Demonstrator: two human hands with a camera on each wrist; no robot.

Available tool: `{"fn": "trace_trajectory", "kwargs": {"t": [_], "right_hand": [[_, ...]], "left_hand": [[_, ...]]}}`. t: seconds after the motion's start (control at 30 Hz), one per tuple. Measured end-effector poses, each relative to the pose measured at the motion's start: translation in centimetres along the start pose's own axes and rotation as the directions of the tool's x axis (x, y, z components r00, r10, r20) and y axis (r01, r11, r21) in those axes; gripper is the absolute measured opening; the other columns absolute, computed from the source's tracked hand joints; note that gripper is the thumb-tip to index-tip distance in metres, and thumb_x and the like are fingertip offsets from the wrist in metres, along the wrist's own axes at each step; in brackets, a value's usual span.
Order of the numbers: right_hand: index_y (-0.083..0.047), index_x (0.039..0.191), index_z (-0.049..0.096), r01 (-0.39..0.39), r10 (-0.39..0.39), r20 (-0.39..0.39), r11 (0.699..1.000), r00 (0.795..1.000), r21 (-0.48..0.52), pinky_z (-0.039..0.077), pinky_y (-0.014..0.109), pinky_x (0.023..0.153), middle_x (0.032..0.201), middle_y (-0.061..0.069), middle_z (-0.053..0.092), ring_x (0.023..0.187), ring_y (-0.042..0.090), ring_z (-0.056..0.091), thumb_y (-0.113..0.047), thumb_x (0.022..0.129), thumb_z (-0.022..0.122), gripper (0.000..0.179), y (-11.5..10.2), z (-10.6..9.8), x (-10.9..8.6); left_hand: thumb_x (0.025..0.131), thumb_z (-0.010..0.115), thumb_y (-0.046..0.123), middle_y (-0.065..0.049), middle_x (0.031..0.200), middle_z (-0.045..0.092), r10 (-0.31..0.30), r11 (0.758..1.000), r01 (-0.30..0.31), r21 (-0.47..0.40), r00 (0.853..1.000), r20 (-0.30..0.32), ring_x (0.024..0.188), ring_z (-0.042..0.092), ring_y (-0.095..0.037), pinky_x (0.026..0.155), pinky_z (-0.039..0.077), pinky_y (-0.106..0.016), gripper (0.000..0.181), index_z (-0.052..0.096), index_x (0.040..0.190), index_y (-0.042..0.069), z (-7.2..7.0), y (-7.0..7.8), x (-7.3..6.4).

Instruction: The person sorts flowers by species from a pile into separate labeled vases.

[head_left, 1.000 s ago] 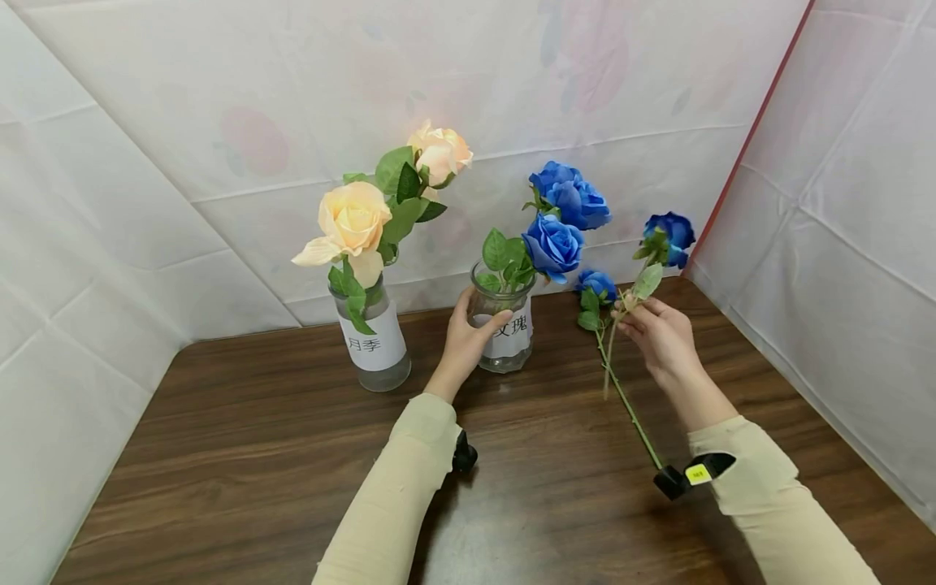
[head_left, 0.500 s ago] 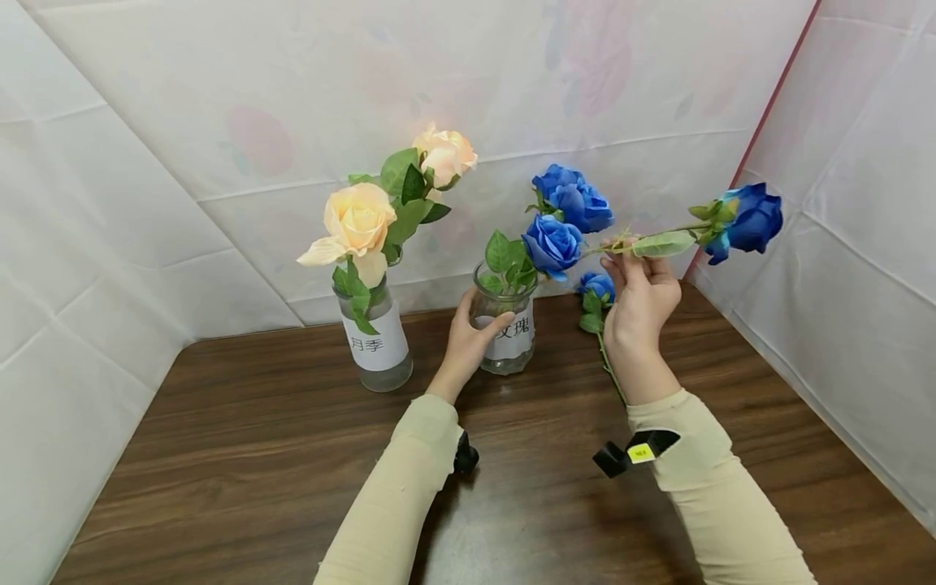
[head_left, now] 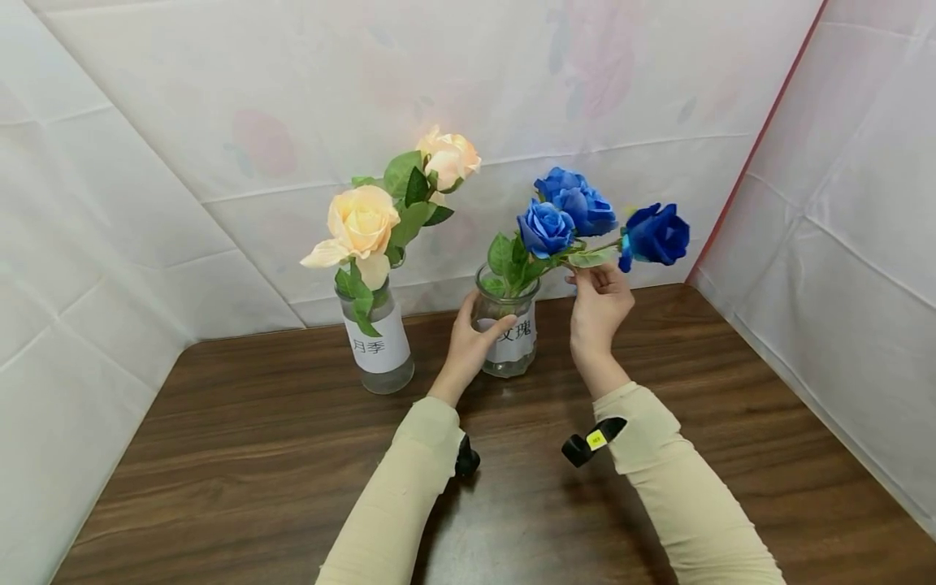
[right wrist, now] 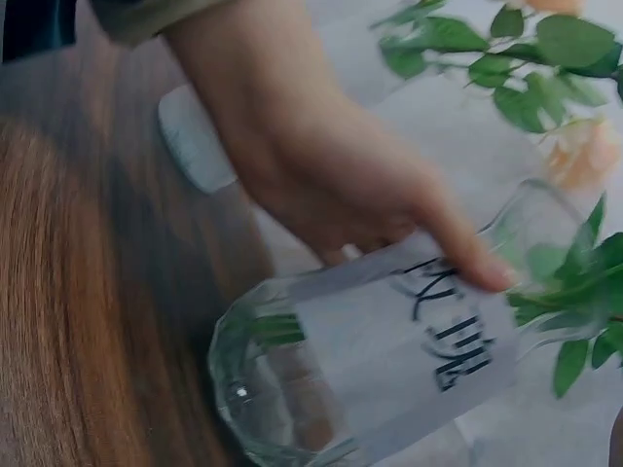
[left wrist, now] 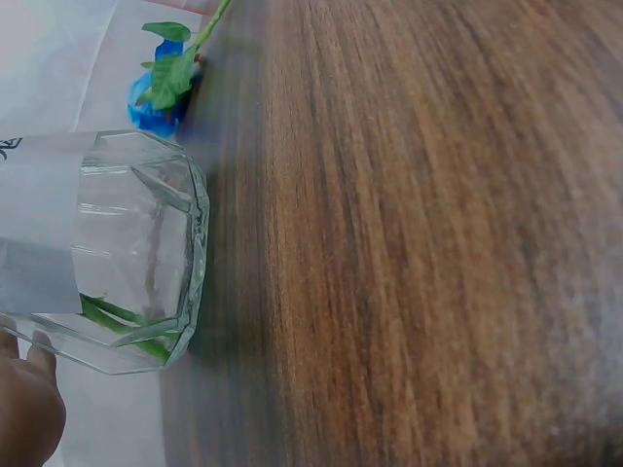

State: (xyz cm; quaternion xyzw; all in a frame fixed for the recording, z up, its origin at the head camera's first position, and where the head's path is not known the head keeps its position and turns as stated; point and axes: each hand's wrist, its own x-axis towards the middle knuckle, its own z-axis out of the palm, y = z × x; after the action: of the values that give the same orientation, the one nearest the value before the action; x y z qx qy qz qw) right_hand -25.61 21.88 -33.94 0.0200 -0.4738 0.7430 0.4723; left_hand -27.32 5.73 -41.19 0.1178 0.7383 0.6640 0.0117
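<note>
My left hand (head_left: 468, 345) grips a clear glass jar (head_left: 506, 368) with a white paper label, thumb across its front. Several blue roses (head_left: 547, 229) stand in it, leaning right, and their green stems (right wrist: 277, 329) show through the glass near the base in the right wrist view. To the right of the jar's mouth, my right hand (head_left: 601, 317) pinches the stem of a darker blue rose (head_left: 658, 234). That rose's head points right and its stem runs left toward the mouth, where leaves and other blooms hide its end.
A second labelled glass jar (head_left: 387, 382) with peach roses (head_left: 361, 221) stands to the left. Another blue rose (left wrist: 156, 102) lies on the wooden table (head_left: 256, 471) beyond the jar in the left wrist view. White cloth walls (head_left: 241, 89) border the table's back and sides.
The right hand has lifted the darker blue rose, turned its head to the right and carried it left to the jar's mouth. The left hand has kept its grip on the jar.
</note>
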Motion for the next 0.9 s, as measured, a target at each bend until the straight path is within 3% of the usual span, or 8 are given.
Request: {"fn": "trace_trajectory", "kwargs": {"t": [0.13,0.23,0.4,0.63,0.73,0.83,0.9], "right_hand": [[-0.004,0.087,0.075,-0.003,0.003,0.020,1.000,1.000,-0.006,0.055,0.036,0.067,0.078,0.005,0.072,0.071,0.018,0.069,0.002,0.087,0.073,0.007,1.3,0.2,-0.1],[-0.005,0.089,0.074,-0.029,0.034,0.056,0.996,0.998,-0.087,0.054,0.037,0.070,0.080,0.005,0.071,0.074,0.018,0.069,0.000,0.089,0.073,0.005,2.1,0.4,-0.3],[-0.002,0.097,0.073,-0.092,0.142,0.131,0.939,0.981,-0.333,0.052,0.029,0.075,0.089,0.005,0.069,0.080,0.012,0.063,-0.003,0.091,0.070,0.007,2.5,0.8,-1.0],[0.003,0.108,0.074,-0.100,0.213,0.219,0.896,0.952,-0.433,0.051,0.038,0.088,0.114,0.013,0.067,0.101,0.024,0.062,-0.008,0.092,0.069,0.020,2.1,1.5,-1.5],[0.001,0.109,0.074,-0.146,0.258,0.206,0.885,0.944,-0.443,0.050,0.038,0.088,0.112,0.014,0.068,0.101,0.021,0.060,-0.010,0.094,0.067,0.020,2.1,1.1,-1.7],[0.006,0.097,0.073,-0.196,0.306,0.196,0.877,0.932,-0.439,0.047,0.036,0.082,0.087,0.009,0.065,0.085,0.016,0.055,-0.008,0.096,0.062,0.018,2.1,0.6,-1.8],[0.007,0.095,0.071,-0.220,0.331,0.196,0.872,0.923,-0.438,0.046,0.034,0.079,0.082,0.004,0.061,0.081,0.014,0.052,-0.008,0.097,0.060,0.019,2.1,0.0,-1.7]], "left_hand": [[0.088,0.073,0.048,-0.004,0.159,0.028,-0.003,1.000,0.004,-0.014,1.000,0.011,0.146,0.025,-0.024,0.113,0.029,-0.050,0.086,0.026,0.156,0.024,0.1,-0.1,-0.1],[0.088,0.073,0.048,-0.004,0.159,0.028,-0.002,1.000,0.002,-0.016,1.000,0.007,0.146,0.025,-0.023,0.113,0.029,-0.050,0.086,0.027,0.156,0.024,0.1,-0.1,-0.1],[0.088,0.073,0.048,-0.005,0.158,0.030,0.014,1.000,-0.014,-0.001,1.000,-0.001,0.145,0.027,-0.023,0.113,0.030,-0.050,0.086,0.027,0.156,0.022,0.3,0.0,-0.1],[0.089,0.072,0.048,-0.004,0.158,0.029,0.006,1.000,-0.006,0.001,1.000,-0.005,0.145,0.027,-0.023,0.112,0.031,-0.050,0.085,0.027,0.156,0.023,0.1,-0.1,0.0],[0.090,0.072,0.047,-0.004,0.159,0.028,0.001,1.000,-0.001,-0.011,1.000,0.012,0.146,0.025,-0.024,0.113,0.029,-0.051,0.084,0.026,0.157,0.024,-0.1,0.3,-0.2],[0.089,0.071,0.048,-0.004,0.159,0.027,0.000,1.000,0.000,-0.010,1.000,0.015,0.146,0.024,-0.023,0.114,0.028,-0.052,0.084,0.026,0.156,0.025,-0.2,0.3,-0.2],[0.089,0.072,0.048,-0.004,0.159,0.027,-0.005,1.000,0.005,-0.008,1.000,0.008,0.146,0.025,-0.023,0.114,0.028,-0.051,0.085,0.026,0.156,0.024,-0.1,0.3,-0.1]]}}
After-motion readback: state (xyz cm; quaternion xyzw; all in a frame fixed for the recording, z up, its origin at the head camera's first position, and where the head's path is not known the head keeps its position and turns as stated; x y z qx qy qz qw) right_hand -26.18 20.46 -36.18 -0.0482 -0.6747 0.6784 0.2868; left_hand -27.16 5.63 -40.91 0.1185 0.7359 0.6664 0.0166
